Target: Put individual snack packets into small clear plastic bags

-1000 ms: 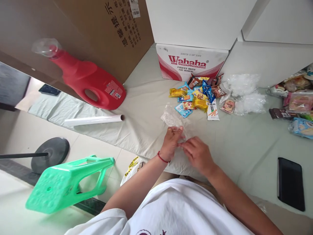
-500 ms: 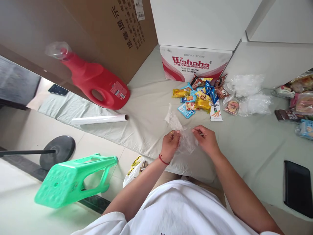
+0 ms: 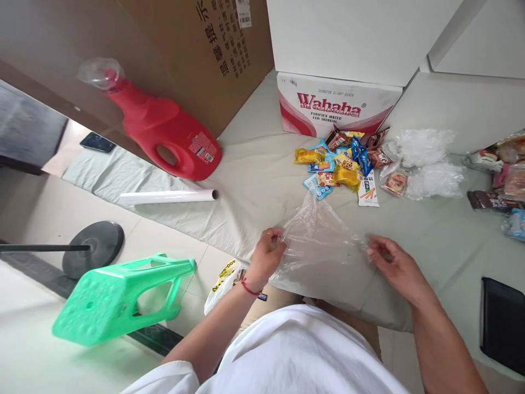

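A clear, thin plastic bag [image 3: 318,238] is stretched flat between my two hands, low over the cloth. My left hand [image 3: 268,251], with a red string on the wrist, pinches its left edge. At the opposite edge, my right hand [image 3: 391,262] grips the plastic between thumb and fingers. The bag's far end narrows to a crumpled tip close to a heap of wrapped snacks [image 3: 344,161]. A white snack packet [image 3: 368,191] lies at the heap's right side. Beside it are bunched clear plastic bags [image 3: 430,158] and a small wrapped snack [image 3: 396,183].
Behind the snacks stands a Wahaha carton [image 3: 328,106]. On the left are a red jug [image 3: 172,137], a white roll [image 3: 172,197] and a green stool [image 3: 123,301]. A black phone-like slab [image 3: 503,323] and more packaged food [image 3: 498,200] lie to the right.
My hands have moved apart, left hand leftward and right hand rightward. The plastic bag, bunched between them before, is now spread wide.
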`<action>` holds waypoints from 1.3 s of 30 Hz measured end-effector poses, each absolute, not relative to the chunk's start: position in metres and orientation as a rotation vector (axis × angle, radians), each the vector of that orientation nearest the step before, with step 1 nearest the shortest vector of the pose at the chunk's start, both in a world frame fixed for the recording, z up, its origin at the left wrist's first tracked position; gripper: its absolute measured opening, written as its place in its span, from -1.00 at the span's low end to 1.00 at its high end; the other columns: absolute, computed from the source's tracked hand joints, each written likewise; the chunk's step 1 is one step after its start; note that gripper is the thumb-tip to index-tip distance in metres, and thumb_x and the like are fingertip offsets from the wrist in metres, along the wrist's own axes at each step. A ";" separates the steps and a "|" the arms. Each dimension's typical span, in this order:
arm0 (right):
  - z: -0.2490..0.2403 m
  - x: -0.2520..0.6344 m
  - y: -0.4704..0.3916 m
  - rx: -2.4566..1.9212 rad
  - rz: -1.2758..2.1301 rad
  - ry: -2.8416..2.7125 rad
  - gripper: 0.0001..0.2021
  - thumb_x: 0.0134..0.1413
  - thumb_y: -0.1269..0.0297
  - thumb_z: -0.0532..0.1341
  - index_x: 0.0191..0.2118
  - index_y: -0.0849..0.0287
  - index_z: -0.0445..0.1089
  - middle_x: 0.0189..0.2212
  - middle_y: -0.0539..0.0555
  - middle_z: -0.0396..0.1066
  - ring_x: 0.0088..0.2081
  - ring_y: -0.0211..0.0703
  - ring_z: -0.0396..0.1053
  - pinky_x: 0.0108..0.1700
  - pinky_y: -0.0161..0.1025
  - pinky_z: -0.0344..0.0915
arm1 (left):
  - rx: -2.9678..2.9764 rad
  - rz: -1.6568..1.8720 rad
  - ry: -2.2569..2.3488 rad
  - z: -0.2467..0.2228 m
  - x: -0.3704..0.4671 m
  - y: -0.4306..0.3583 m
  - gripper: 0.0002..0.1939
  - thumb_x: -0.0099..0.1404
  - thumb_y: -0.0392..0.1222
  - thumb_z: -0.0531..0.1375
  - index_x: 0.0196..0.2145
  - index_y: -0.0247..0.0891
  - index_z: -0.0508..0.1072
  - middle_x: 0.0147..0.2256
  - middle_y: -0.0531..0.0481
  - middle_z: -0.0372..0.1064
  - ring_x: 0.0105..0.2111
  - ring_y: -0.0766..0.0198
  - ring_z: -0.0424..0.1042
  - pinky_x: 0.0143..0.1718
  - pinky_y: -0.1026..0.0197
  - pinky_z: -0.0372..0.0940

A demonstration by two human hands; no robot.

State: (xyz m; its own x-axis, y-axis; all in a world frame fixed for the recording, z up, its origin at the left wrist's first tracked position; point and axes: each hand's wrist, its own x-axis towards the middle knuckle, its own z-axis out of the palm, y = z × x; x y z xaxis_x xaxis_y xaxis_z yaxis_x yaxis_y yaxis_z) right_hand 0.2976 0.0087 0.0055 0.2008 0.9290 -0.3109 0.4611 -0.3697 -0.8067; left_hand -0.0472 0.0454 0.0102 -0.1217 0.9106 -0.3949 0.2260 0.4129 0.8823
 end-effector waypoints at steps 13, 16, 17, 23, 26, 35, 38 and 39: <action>-0.010 0.210 0.109 -1.731 0.894 -1.463 -0.61 0.23 -0.10 0.12 -0.28 0.12 0.48 -0.50 0.01 0.41 -0.45 -0.18 0.31 -0.32 -0.24 0.25 | 1.494 0.815 1.759 0.007 0.019 0.110 -0.68 0.37 0.07 0.20 -0.43 -0.18 0.43 -0.54 0.03 0.27 -0.40 0.16 0.35 -0.29 0.19 0.18; -0.016 0.236 0.097 -1.782 0.833 -1.267 -0.61 0.19 -0.12 0.18 -0.31 0.14 0.48 -0.54 -0.02 0.36 -0.48 -0.21 0.22 -0.37 -0.27 0.17 | 1.359 0.932 1.667 -0.010 0.008 0.113 -0.57 0.42 0.10 0.10 -0.53 -0.18 0.35 -0.60 0.12 0.12 -0.51 0.28 0.16 -0.39 0.23 0.06; -0.018 0.246 0.091 -1.804 0.835 -1.207 -0.61 0.17 -0.12 0.20 -0.31 0.15 0.48 -0.54 -0.03 0.36 -0.49 -0.22 0.21 -0.38 -0.28 0.16 | 1.297 0.968 1.657 -0.015 0.003 0.113 -0.57 0.41 0.11 0.10 -0.52 -0.18 0.35 -0.60 0.13 0.11 -0.51 0.29 0.14 -0.41 0.24 0.04; -0.028 0.282 0.061 -1.930 0.854 -1.025 -0.61 0.14 -0.13 0.24 -0.31 0.15 0.48 -0.58 -0.06 0.31 -0.55 -0.25 0.15 -0.46 -0.29 0.10 | 1.076 0.978 1.791 -0.020 -0.022 0.112 -0.78 0.33 0.01 0.19 -0.36 -0.18 0.39 -0.52 0.13 0.23 -0.46 0.26 0.26 -0.35 0.22 0.18; -0.024 0.281 0.056 -1.986 0.786 -1.054 -0.63 0.16 -0.10 0.23 -0.29 0.14 0.50 -0.56 -0.06 0.31 -0.52 -0.25 0.16 -0.44 -0.28 0.11 | 1.235 1.197 1.976 -0.002 -0.024 0.105 -0.80 0.26 -0.17 0.24 -0.15 -0.21 0.41 -0.27 -0.02 0.38 -0.26 0.18 0.39 -0.14 0.13 0.30; -0.014 0.278 0.053 -2.028 0.626 -1.199 -0.56 0.17 -0.14 0.17 -0.26 0.17 0.53 -0.52 -0.01 0.41 -0.47 -0.20 0.26 -0.32 -0.25 0.22 | 2.300 0.468 1.433 0.001 0.015 0.113 -0.62 0.49 -0.14 0.04 0.14 -0.20 0.50 0.19 -0.24 0.45 0.32 -0.06 0.29 0.36 -0.26 0.04; -0.019 0.302 0.043 -2.102 0.584 -1.180 -0.55 0.13 -0.14 0.20 -0.22 0.18 0.56 -0.44 0.07 0.51 -0.43 -0.14 0.36 -0.27 -0.21 0.27 | 2.432 0.238 1.477 -0.020 0.008 0.124 -0.46 0.55 -0.01 -0.06 0.39 -0.16 0.24 0.43 -0.17 0.13 0.44 0.00 0.09 0.44 -0.37 -0.18; -0.019 0.312 0.042 -2.120 0.568 -1.180 -0.55 0.12 -0.14 0.21 -0.21 0.18 0.56 -0.42 0.09 0.53 -0.41 -0.11 0.38 -0.26 -0.19 0.29 | 2.481 0.201 1.457 -0.024 0.004 0.125 -0.42 0.56 0.03 -0.09 0.44 -0.14 0.16 0.46 -0.15 0.05 0.46 0.02 0.05 0.45 -0.38 -0.23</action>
State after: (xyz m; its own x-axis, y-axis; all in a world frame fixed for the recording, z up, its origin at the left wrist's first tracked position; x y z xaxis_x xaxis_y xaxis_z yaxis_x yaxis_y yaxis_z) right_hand 0.3125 0.0420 -0.0189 0.5040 0.8615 -0.0618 0.5859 -0.3936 -0.7084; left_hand 0.0043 0.1250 -0.0243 0.4885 0.8725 -0.0110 0.8371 -0.4650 0.2881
